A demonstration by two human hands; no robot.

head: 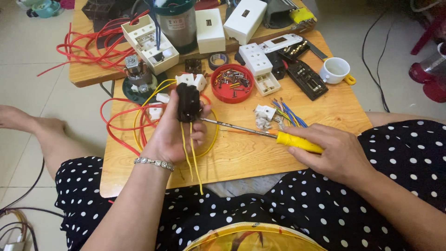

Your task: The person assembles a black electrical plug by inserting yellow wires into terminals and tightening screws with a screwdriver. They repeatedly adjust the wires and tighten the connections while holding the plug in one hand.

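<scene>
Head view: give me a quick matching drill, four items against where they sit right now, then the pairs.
Things:
1. black component
2. yellow-handled screwdriver
3. red bowl
4. white cup

Places:
A. on the wooden table, far right, its yellow handle pointing right
B. held up in the left hand, yellow wires hanging below it
C. table centre, holding small screws and bits
D. gripped in the right hand, tip at the black part

Pairs: 1-B, 2-D, 3-C, 4-A

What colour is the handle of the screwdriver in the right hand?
Yellow. The screwdriver's plastic handle, gripped by the right hand, shows best in the head view.
</scene>
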